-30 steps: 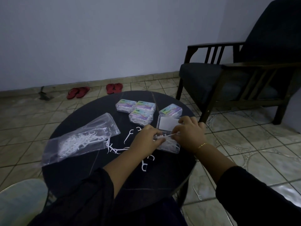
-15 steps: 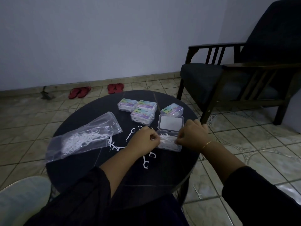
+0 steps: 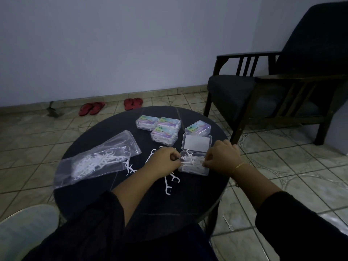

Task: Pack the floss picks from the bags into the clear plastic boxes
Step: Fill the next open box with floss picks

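Dim light falls on the round counter, where both hands, left and right, pinch floss picks heaped in the open box beside the bag; overfilling could spill picks or stop the lid closing.

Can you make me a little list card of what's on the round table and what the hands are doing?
table: round, dark
open box: clear, lid up, picks inside
left hand: fingers curled on floss picks at the box's left edge
right hand: fingers curled at the box's right edge
closed boxes: four, with colourful labels, behind the open box
bag: clear, lying flat, picks inside
loose picks: several on the table
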Available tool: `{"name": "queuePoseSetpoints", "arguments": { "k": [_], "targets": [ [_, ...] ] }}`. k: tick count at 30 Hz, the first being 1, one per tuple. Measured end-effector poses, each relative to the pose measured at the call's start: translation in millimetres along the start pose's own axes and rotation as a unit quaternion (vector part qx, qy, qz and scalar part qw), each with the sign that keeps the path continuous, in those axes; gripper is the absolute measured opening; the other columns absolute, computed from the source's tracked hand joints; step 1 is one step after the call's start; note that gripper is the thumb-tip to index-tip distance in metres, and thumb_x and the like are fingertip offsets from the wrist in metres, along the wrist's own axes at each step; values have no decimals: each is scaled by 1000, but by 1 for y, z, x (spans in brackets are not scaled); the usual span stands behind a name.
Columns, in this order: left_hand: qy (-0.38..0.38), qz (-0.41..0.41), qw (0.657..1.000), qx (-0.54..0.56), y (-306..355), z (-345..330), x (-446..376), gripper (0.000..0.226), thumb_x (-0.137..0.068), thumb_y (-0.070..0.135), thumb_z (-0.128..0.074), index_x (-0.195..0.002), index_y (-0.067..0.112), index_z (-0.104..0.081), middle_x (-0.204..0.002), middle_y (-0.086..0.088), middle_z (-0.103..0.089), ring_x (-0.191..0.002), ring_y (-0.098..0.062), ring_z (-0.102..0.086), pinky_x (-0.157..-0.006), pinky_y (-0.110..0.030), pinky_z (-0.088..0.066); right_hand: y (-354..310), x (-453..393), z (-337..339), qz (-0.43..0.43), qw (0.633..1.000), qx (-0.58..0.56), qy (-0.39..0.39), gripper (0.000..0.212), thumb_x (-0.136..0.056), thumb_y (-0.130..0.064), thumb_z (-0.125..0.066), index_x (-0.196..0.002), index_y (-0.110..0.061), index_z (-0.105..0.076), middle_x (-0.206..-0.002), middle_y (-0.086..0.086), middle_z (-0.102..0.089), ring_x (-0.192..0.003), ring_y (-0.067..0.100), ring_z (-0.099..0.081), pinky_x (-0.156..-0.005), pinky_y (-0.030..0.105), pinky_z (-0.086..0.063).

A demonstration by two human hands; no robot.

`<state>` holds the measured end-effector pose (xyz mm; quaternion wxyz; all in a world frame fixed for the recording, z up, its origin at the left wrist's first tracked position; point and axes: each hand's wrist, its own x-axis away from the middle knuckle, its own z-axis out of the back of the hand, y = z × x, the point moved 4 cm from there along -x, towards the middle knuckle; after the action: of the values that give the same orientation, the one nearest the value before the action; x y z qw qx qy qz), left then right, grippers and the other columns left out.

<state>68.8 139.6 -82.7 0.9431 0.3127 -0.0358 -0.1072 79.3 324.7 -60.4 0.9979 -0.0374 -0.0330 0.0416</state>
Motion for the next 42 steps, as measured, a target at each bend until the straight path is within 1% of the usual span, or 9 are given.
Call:
{"name": "queuePoseSetpoints", "arguments": {
  "k": [3,9,15,22,25,30,34,39,42],
  "targets": [
    [-7,8,1000,14,0,-1,-2,10,-89,22,-61,-96,24,-69,-87,13,-61,-82,-5,-57,-66,-16,-42,-7,-2,-1,11,999,-18,38,26,-90,-47,-53,-107,-33,-66,-115,-1,-50,-112,20,-40,-96,37,-33],
    [-21,-9,998,-62,9,-7,-7,17,-91,28,-61,-101,26,-73,-107,1,-66,-92,-15,-62,-83,-33,-52,-30,-10,-16,-2,999,6,44,50,-85,-65,-47,-106,-25,-68,-113,4,-53,-112,22,-43,-95,41,-34],
    [3,-2,998,-67,10,-10,-7,16,-90,30,-61,-101,29,-73,-112,-1,-62,-94,-19,-62,-84,-39,-53,-33,-14,-15,-20,997,-52,53,36,-90,-46,-50,-108,-22,-68,-113,3,-54,-112,23,-44,-96,40,-34],
    [61,42,995,-65,-16,21,9,21,-90,22,-53,-106,23,-66,-110,2,-55,-94,-16,-59,-86,-38,-50,-25,-5,3,-11,996,-27,89,32,-90,-46,-49,-108,-29,-69,-113,2,-52,-110,22,-42,-95,39,-33],
    [43,90,986,-134,-35,32,14,30,-91,20,-50,-118,21,-62,-120,-1,-53,-105,-21,-57,-90,-38,-48,-44,-4,6,11,994,-28,108,35,-91,-47,-47,-110,-26,-68,-115,3,-52,-113,23,-42,-97,41,-33],
    [-2,127,962,-242,-47,34,25,23,-90,20,-48,-106,10,-60,-119,-9,-51,-104,-27,-56,-84,-38,-47,-90,-8,3,120,984,40,125,35,-94,-41,-42,-111,-20,-64,-123,4,-49,-118,24,-37,-98,43,-29],
    [-28,112,955,-272,-54,31,30,36,-87,31,-51,-117,12,-58,-127,-10,-46,-111,-28,-53,-85,-38,-44,-114,-27,-6,148,981,98,73,37,-93,-38,-43,-120,-17,-58,-128,5,-49,-122,25,-34,-100,44,-26],
    [-73,91,964,-237,-65,35,26,40,-83,38,-58,-118,18,-56,-125,-6,-41,-109,-25,-52,-81,-35,-44,-124,-51,-23,136,976,169,-25,53,-91,-47,-44,-132,-15,-49,-140,8,-42,-132,28,-27,-106,49,-18],
    [-76,80,972,-210,-69,38,22,38,-85,40,-58,-116,19,-58,-122,-6,-42,-104,-25,-54,-81,-36,-47,-125,-59,-24,126,975,176,-55,50,-93,-46,-40,-131,-16,-52,-141,8,-42,-133,28,-26,-106,50,-18]
  ]
}}
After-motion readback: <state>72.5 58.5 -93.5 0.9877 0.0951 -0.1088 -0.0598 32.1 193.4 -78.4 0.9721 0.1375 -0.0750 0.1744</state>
